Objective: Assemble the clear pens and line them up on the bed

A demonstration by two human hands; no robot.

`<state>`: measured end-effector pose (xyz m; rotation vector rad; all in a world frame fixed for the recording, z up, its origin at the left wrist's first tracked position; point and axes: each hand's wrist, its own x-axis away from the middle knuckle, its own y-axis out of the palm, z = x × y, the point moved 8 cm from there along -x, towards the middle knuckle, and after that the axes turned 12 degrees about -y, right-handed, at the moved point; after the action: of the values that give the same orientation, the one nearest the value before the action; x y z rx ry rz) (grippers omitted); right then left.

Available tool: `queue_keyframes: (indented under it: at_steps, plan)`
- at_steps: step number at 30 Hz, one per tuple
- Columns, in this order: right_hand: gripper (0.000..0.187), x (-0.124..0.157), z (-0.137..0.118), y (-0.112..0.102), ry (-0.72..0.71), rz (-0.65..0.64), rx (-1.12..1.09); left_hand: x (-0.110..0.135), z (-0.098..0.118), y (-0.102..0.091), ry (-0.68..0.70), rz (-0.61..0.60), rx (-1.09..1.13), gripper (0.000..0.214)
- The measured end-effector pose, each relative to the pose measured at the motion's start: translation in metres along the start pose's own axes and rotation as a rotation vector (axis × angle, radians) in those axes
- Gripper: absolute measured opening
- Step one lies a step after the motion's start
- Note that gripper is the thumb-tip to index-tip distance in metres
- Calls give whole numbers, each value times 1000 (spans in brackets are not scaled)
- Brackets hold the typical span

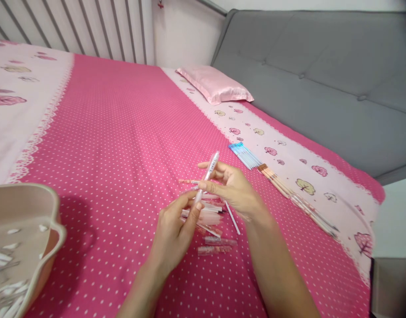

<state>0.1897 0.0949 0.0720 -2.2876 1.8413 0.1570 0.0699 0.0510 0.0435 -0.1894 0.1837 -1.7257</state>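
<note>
A slim white-and-clear pen [211, 166] with dark lettering is held slantwise above the bed, its upper end pointing away from me. My left hand [176, 227] pinches its lower end between thumb and fingers. My right hand [234, 190] grips it around the middle, thumb on the near side and fingers behind. Beneath my hands lies a loose heap of pen parts [211, 218], partly covered by my left hand. Two clear printed pen barrels [214, 250] lie nearest me, and a thin white stick [232, 217] rests at the right of the heap.
Pens lie in a slanting row on the right: blue ones [245, 155], peach ones with brown ends [275, 180], and pale ones [313, 214]. A beige basin [55, 212] at the left contains small white pieces. A pink pillow [214, 84] lies by the grey headboard [309, 53].
</note>
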Motion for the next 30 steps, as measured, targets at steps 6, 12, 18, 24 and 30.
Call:
queue_keyframes:
  at_steps: [6,12,18,24,30]
  plan:
    - [46,3,-4,11,63,-109,-216,1,-3,0,-46,-37,90,30]
    - [39,3,0,11,58,-113,-214,2,-3,1,-54,-53,111,27]
    - [40,1,1,1,23,-12,-90,1,-2,1,-39,-50,100,28]
    - [39,1,0,2,18,-6,-110,0,-2,2,-50,-55,114,29]
    - [37,3,-1,14,68,-134,-254,0,-3,1,-47,-47,118,30]
